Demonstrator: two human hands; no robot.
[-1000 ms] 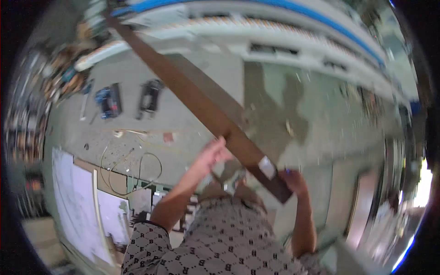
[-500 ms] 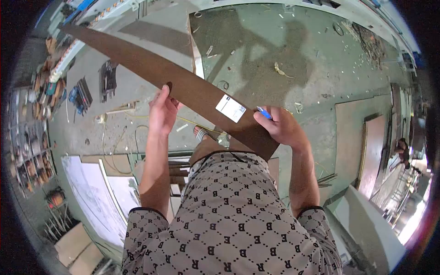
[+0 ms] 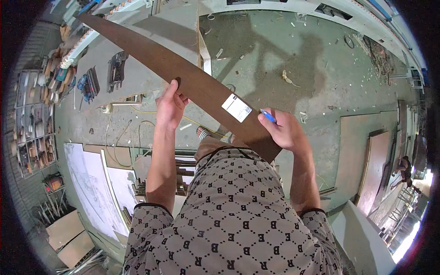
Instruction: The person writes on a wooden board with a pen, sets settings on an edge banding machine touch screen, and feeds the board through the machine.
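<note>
A long brown board (image 3: pixel 197 80) slants from the upper left to just in front of my waist. Its lower part bears a white label (image 3: pixel 236 108). My left hand (image 3: pixel 171 106) grips the board's near edge, thumb on top beside a dark spot. At the lower right end, my right hand (image 3: pixel 283 128) is closed on the board's other edge, with a blue pen (image 3: pixel 268 116) held between thumb and fingers. The fingers beneath the board are partly hidden.
Two dark tools lie at the left, one blue-and-black (image 3: pixel 88 85), on a grey panel (image 3: pixel 149 59). White sheets (image 3: pixel 94 178) lie lower left, near a shelf rack (image 3: pixel 34 123). Brown panels (image 3: pixel 362 151) lean at the right, where another person (image 3: pixel 403 169) is visible. A hose (image 3: pixel 120 142) lies on the floor.
Since a second ago, the board has come to lie flatter across the view, and my left hand has closed on its edge. Over the last half second the board has shifted slightly right in view.
</note>
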